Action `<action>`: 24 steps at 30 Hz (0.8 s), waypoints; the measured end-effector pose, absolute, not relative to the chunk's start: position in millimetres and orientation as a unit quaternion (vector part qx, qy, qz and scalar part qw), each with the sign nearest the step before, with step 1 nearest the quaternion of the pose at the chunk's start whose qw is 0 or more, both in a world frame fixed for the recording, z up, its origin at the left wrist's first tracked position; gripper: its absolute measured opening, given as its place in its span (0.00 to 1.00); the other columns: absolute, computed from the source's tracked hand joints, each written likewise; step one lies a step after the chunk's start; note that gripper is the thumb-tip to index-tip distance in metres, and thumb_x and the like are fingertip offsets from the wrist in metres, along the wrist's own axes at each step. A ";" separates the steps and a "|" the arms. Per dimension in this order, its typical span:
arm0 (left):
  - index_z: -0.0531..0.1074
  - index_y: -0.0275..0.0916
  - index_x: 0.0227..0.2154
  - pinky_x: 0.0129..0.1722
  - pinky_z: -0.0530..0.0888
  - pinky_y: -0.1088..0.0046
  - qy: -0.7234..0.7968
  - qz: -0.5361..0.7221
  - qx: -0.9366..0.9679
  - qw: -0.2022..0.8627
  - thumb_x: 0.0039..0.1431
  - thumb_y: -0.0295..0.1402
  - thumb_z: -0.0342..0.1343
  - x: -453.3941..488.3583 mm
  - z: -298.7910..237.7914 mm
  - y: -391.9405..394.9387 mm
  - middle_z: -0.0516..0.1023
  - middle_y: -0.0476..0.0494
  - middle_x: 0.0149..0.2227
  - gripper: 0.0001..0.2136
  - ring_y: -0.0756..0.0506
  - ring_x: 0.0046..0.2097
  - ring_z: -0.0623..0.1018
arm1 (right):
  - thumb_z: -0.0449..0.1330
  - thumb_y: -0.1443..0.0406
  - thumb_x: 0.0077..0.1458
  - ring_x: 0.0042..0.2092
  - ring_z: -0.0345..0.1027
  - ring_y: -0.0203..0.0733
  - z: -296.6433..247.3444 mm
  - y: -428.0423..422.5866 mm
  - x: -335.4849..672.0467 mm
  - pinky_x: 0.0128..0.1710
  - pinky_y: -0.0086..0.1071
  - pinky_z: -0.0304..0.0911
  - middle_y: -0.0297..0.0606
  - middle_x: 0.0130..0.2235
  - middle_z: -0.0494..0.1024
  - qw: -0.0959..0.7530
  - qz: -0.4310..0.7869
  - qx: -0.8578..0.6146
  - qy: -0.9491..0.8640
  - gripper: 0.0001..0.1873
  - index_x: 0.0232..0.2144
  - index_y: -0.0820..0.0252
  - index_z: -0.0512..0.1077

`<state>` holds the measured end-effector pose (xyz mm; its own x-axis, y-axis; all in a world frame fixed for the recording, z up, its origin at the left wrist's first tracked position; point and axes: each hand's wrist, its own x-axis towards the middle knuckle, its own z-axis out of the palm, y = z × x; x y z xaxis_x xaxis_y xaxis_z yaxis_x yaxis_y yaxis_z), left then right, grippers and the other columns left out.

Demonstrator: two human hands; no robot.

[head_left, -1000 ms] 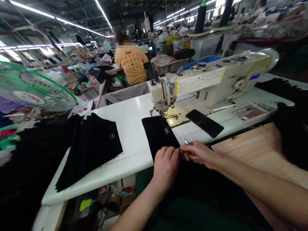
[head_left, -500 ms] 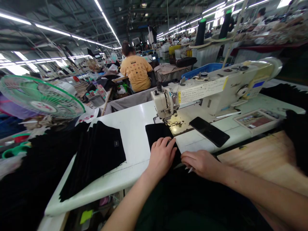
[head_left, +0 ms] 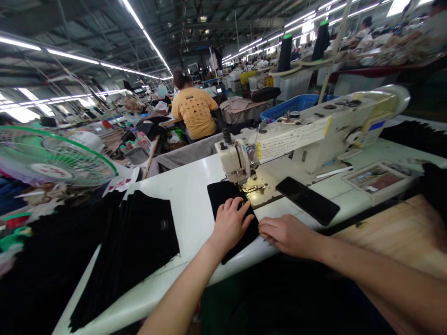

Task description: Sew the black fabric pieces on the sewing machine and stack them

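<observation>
A small black fabric piece lies on the white table with its far edge at the presser foot of the cream sewing machine. My left hand rests flat on this piece, fingers stretched out toward the needle. My right hand sits at the piece's right edge near the table front, with its fingers curled under. The earlier frames show a thin metal tip sticking out of that hand; now it is almost hidden.
A black phone lies on the machine bed. A stack of black pieces sits to the left, beside a green fan. A small tray and a wooden surface are on the right. A person in a yellow shirt sits beyond.
My left hand has gone from pinching the piece's near edge to lying flat on it, and the piece has slid toward the needle. My right hand has dropped to the table edge.
</observation>
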<state>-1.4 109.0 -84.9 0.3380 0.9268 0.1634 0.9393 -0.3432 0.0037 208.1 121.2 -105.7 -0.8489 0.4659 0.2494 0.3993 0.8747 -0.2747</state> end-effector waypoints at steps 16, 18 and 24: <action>0.69 0.37 0.55 0.51 0.71 0.55 -0.567 -0.064 -0.821 0.003 0.67 0.36 0.50 4.3 -85.7 84.4 0.71 0.39 0.58 0.16 0.38 0.57 0.70 | 0.54 0.69 0.61 0.42 0.74 0.43 -108.6 164.2 188.4 0.38 0.33 0.66 0.42 0.50 0.77 0.179 0.101 -0.249 -0.946 0.13 0.45 0.62 0.75; 0.68 0.37 0.55 0.52 0.71 0.56 -0.567 -0.066 -0.821 0.007 0.67 0.37 0.50 0.0 -88.5 90.1 0.71 0.39 0.59 0.17 0.38 0.57 0.70 | 0.54 0.69 0.61 0.44 0.73 0.43 -108.6 168.6 185.1 0.39 0.33 0.66 0.41 0.51 0.77 0.179 0.101 -0.259 -0.944 0.13 0.46 0.61 0.75; 0.70 0.38 0.54 0.51 0.72 0.57 -0.573 -0.070 -0.816 0.009 0.67 0.38 0.51 -10.3 -87.1 113.3 0.72 0.40 0.58 0.16 0.39 0.57 0.71 | 0.54 0.68 0.62 0.37 0.72 0.40 -99.2 176.4 172.6 0.33 0.31 0.62 0.39 0.47 0.75 0.137 0.073 -0.334 -0.930 0.13 0.46 0.58 0.75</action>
<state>-10.3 113.3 -87.1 0.3329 0.9346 0.1257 0.9372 -0.3426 0.0656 172.6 176.4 -99.2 -0.7388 0.6418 0.2055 0.6019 0.7656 -0.2271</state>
